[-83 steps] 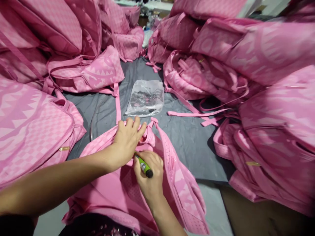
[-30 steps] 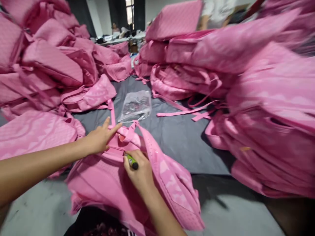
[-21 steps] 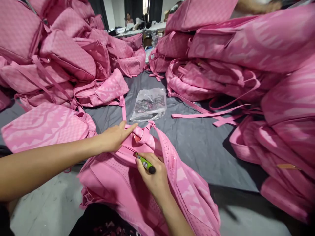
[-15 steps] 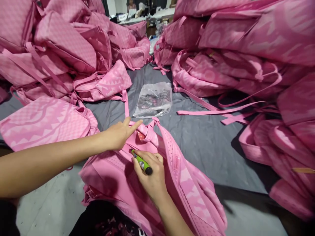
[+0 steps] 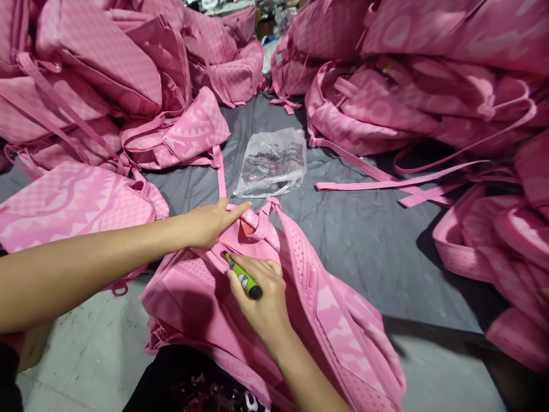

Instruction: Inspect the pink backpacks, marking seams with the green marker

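Note:
A pink backpack (image 5: 189, 300) lies opened toward me over the table's near edge and my lap. My left hand (image 5: 210, 225) grips its upper edge, with the thumb and fingers on the fabric. Between the fingers of my right hand (image 5: 268, 292) is a green marker (image 5: 244, 277) with black ends. Its far tip points up and left, close to the pink fabric just below my left hand; whether it touches cannot be made out. A small red patch (image 5: 247, 229) shows near the backpack's top loop.
Pink backpacks are heaped on the left (image 5: 98, 57) and on the right (image 5: 386, 109). A clear plastic bag (image 5: 272, 163) with dark contents lies on the grey table cover (image 5: 343, 240). Loose pink straps (image 5: 398, 184) stretch across the cover at right.
The view has tilted down slightly. My left hand stays on the backpack's upper edge, and the marker in my right hand has shifted only slightly.

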A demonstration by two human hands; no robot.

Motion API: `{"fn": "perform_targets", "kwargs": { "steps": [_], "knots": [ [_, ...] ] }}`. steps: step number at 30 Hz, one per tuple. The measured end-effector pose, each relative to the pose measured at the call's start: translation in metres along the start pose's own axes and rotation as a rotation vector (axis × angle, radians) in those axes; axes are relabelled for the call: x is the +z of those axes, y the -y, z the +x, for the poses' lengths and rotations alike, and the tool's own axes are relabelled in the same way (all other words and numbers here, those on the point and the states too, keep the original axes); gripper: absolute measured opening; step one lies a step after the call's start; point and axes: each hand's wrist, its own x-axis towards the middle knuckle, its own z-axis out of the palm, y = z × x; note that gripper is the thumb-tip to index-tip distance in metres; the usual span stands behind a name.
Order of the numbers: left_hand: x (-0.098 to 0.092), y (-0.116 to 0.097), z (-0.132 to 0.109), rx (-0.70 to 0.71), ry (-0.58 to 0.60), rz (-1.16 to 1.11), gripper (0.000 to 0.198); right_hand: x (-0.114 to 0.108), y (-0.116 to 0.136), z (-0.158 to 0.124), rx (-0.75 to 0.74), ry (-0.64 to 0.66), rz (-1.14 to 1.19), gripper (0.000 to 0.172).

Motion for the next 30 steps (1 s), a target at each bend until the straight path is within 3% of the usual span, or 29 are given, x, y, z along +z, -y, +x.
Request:
{"fn": "perform_targets", "kwargs": {
  "steps": [5,9,30],
  "knots": [
    [0.004,0.0,0.0,0.017,-0.033,0.011,0.099,0.011,-0.001,0.009,-0.004,-0.031,-0.016,0.019],
    [0.003,0.003,0.004,0.03,0.026,-0.016,0.104,0.01,-0.001,0.009,-0.019,-0.071,-0.104,0.018],
    [0.004,0.005,0.009,0.009,0.01,-0.007,0.099,0.015,-0.001,0.012,0.052,-0.05,-0.114,0.02]
  ]
}}
